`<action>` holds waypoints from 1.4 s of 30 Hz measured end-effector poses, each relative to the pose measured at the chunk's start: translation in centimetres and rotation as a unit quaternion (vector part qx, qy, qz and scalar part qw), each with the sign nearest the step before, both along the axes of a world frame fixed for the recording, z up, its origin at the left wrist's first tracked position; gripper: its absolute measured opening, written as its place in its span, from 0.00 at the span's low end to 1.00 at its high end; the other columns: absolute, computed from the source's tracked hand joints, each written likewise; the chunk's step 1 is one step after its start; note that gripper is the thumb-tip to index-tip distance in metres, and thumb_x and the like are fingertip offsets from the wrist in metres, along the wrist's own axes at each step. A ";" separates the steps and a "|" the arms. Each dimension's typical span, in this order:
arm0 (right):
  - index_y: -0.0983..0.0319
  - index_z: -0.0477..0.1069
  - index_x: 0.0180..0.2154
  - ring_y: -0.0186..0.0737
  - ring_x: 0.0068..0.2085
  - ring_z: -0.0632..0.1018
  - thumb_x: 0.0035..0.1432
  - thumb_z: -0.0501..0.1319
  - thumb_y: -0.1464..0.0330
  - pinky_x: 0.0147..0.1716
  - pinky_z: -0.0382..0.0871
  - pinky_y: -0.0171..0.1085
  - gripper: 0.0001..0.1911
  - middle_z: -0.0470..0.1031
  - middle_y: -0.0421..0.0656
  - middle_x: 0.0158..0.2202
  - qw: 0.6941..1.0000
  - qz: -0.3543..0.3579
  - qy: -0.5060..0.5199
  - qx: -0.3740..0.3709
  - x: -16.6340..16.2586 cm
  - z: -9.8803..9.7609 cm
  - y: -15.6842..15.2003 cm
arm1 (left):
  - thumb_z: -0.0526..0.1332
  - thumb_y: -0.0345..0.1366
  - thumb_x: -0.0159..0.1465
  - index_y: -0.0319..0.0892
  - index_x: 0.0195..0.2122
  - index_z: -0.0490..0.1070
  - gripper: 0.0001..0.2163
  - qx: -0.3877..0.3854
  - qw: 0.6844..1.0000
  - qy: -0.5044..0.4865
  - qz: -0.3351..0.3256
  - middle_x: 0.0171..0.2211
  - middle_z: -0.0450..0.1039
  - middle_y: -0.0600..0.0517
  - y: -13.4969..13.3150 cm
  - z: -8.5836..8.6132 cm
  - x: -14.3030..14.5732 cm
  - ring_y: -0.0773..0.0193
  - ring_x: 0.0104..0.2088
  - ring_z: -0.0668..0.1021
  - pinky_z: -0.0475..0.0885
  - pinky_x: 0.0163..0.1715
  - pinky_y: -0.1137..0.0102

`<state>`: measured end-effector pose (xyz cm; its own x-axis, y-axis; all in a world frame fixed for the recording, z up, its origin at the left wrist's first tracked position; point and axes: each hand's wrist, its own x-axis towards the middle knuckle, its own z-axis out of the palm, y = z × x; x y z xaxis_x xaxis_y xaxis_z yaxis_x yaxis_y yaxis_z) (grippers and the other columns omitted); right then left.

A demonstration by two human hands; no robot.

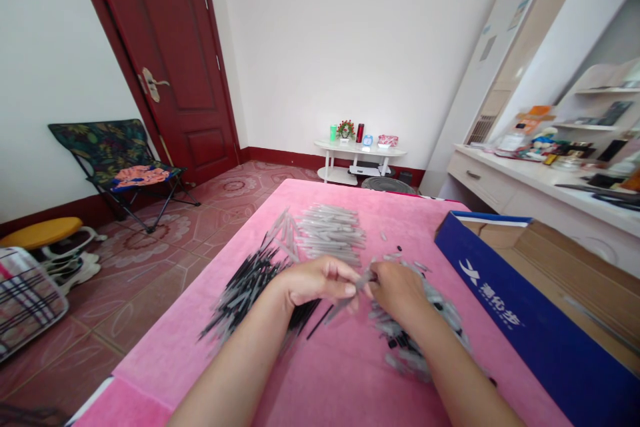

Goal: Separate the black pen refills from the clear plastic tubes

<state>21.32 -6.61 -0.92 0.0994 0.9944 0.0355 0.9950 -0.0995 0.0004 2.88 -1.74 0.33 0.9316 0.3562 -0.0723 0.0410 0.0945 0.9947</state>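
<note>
My left hand (323,281) is closed, pinching a slim grey pen (343,307) between thumb and fingers over the pink cloth. The fingers of my right hand (399,288) close on the pen's upper end; whether they grip a separate cap there is blurred. Left of my left hand lies a heap of slim black and grey pen parts (245,290). Behind the hands is a stack of pale grey, pen-like tubes (330,230). Partly hidden under my right hand and forearm, short clear caps and small black pieces (447,317) lie in a loose pile.
A pink cloth (350,380) covers the table. At the right edge stands an open blue cardboard box (505,300). Beyond are a white side table (325,145) and a dresser (505,177) with bottles. A folding chair (107,143) and yellow stool (40,232) stand left.
</note>
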 end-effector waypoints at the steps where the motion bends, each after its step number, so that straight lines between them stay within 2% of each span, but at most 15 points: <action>1: 0.59 0.73 0.33 0.44 0.36 0.75 0.50 0.56 0.68 0.30 0.61 0.35 0.09 0.74 0.47 0.31 1.000 0.010 0.005 0.006 -0.1 -0.2 0.0 | 0.62 0.45 0.51 0.38 0.40 0.74 0.19 0.000 0.999 0.008 -0.033 0.27 0.73 0.48 -0.2 -0.1 0.3 0.65 0.29 0.74 0.66 0.32 0.72; 4: 0.56 0.72 0.39 0.40 0.36 0.74 0.51 0.54 0.71 0.28 0.59 0.33 0.13 0.72 0.46 0.34 0.999 0.042 0.015 0.017 -0.6 -0.7 0.0 | 0.62 0.45 0.52 0.38 0.41 0.73 0.19 0.015 0.997 0.021 -0.069 0.26 0.73 0.50 -0.1 -0.4 0.4 0.66 0.28 0.74 0.66 0.35 0.71; 9: 0.57 0.70 0.42 0.39 0.35 0.74 0.55 0.52 0.72 0.28 0.58 0.32 0.14 0.69 0.46 0.35 0.999 0.041 0.011 0.012 -1.2 -0.9 -0.2 | 0.62 0.45 0.52 0.37 0.37 0.74 0.17 0.061 0.997 0.049 0.009 0.26 0.73 0.49 1.0 -0.4 -1.3 0.69 0.27 0.72 0.65 0.30 0.74; 15: 0.57 0.69 0.41 0.38 0.36 0.72 0.56 0.51 0.71 0.29 0.57 0.32 0.13 0.67 0.44 0.36 0.998 0.053 0.002 0.035 -1.1 -1.3 0.2 | 0.62 0.45 0.52 0.37 0.34 0.74 0.16 0.053 0.994 0.077 0.056 0.27 0.72 0.50 1.3 -0.6 -1.5 0.70 0.26 0.71 0.62 0.25 0.77; 21: 0.60 0.69 0.34 0.39 0.37 0.72 0.53 0.52 0.74 0.29 0.58 0.32 0.09 0.69 0.43 0.35 0.996 0.071 -0.001 0.056 -1.5 -2.1 0.4 | 0.61 0.43 0.53 0.38 0.40 0.73 0.17 0.043 0.993 0.047 0.097 0.27 0.71 0.50 1.0 -0.8 -0.4 0.70 0.26 0.70 0.62 0.25 0.77; 24: 0.62 0.69 0.32 0.40 0.37 0.72 0.53 0.53 0.73 0.31 0.60 0.33 0.07 0.71 0.44 0.33 0.996 0.063 0.026 0.059 -1.5 -2.2 0.4 | 0.61 0.43 0.53 0.37 0.40 0.73 0.17 0.040 0.994 0.032 0.097 0.27 0.71 0.50 0.9 -0.9 -0.1 0.71 0.26 0.70 0.62 0.26 0.77; 27: 0.62 0.70 0.38 0.40 0.38 0.73 0.52 0.53 0.73 0.35 0.62 0.35 0.12 0.73 0.45 0.35 0.984 0.058 0.130 0.109 -0.9 -2.0 0.7 | 0.61 0.43 0.52 0.37 0.39 0.73 0.17 0.049 0.992 0.033 0.108 0.26 0.71 0.50 0.9 -0.9 0.0 0.70 0.26 0.71 0.62 0.26 0.76; 29: 0.62 0.69 0.42 0.39 0.38 0.72 0.52 0.53 0.72 0.38 0.63 0.36 0.15 0.73 0.45 0.37 0.952 0.060 0.256 0.159 -0.3 -1.5 0.9 | 0.61 0.43 0.53 0.37 0.39 0.73 0.17 0.056 0.991 0.043 0.115 0.27 0.71 0.50 0.9 -1.0 0.0 0.69 0.26 0.71 0.62 0.26 0.76; 30: 0.63 0.69 0.43 0.38 0.37 0.73 0.53 0.53 0.71 0.37 0.64 0.36 0.16 0.73 0.45 0.36 0.925 0.057 0.333 0.174 -0.1 -1.2 1.0 | 0.61 0.43 0.53 0.37 0.39 0.73 0.17 0.059 0.990 0.049 0.118 0.27 0.71 0.50 0.9 -1.0 0.0 0.69 0.26 0.71 0.62 0.26 0.76; 32: 0.65 0.70 0.42 0.36 0.31 0.72 0.53 0.53 0.67 0.29 0.65 0.34 0.15 0.73 0.43 0.30 0.851 0.043 0.496 0.166 0.4 -0.3 1.0 | 0.60 0.43 0.54 0.37 0.40 0.72 0.17 0.065 0.989 0.054 0.122 0.28 0.71 0.50 0.9 -0.9 0.0 0.69 0.27 0.71 0.62 0.26 0.76; 34: 0.65 0.70 0.41 0.33 0.26 0.71 0.52 0.56 0.63 0.24 0.64 0.32 0.16 0.71 0.42 0.27 0.756 0.034 0.641 0.128 0.6 0.5 0.9 | 0.60 0.44 0.54 0.37 0.40 0.72 0.17 0.068 0.988 0.057 0.127 0.28 0.71 0.49 0.8 -0.8 0.0 0.69 0.27 0.71 0.63 0.26 0.75; 36: 0.64 0.70 0.39 0.31 0.26 0.71 0.48 0.61 0.63 0.23 0.64 0.30 0.16 0.71 0.41 0.29 0.675 0.031 0.730 0.098 0.7 0.9 0.7 | 0.60 0.45 0.53 0.38 0.40 0.72 0.18 0.066 0.987 0.063 0.131 0.29 0.72 0.49 0.8 -0.6 0.0 0.68 0.28 0.72 0.63 0.27 0.75; 37: 0.64 0.70 0.38 0.31 0.26 0.71 0.47 0.62 0.63 0.24 0.64 0.30 0.16 0.71 0.42 0.30 0.651 0.028 0.753 0.090 0.7 1.1 0.6 | 0.60 0.45 0.53 0.38 0.41 0.72 0.19 0.064 0.987 0.068 0.133 0.30 0.72 0.49 0.8 -0.6 0.0 0.68 0.28 0.72 0.63 0.27 0.74; 39: 0.64 0.71 0.36 0.31 0.27 0.71 0.45 0.64 0.64 0.24 0.65 0.29 0.15 0.72 0.42 0.29 0.639 0.019 0.765 0.078 0.6 1.2 0.5 | 0.60 0.47 0.52 0.39 0.41 0.72 0.20 0.060 0.986 0.076 0.134 0.30 0.72 0.49 0.7 -0.4 -0.1 0.67 0.28 0.72 0.63 0.27 0.74; 42: 0.64 0.71 0.35 0.32 0.27 0.71 0.44 0.65 0.63 0.23 0.64 0.28 0.15 0.72 0.43 0.28 0.660 0.017 0.747 0.079 0.4 1.3 0.4 | 0.61 0.47 0.51 0.39 0.42 0.72 0.21 0.058 0.986 0.075 0.135 0.30 0.72 0.49 0.7 -0.2 -0.2 0.68 0.27 0.72 0.63 0.26 0.74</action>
<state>21.68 -6.18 0.35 0.1194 0.9925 0.0264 -0.1238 0.0413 -0.9915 2.70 -1.00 0.13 0.7839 0.6035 -0.1457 0.1771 0.0076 0.9842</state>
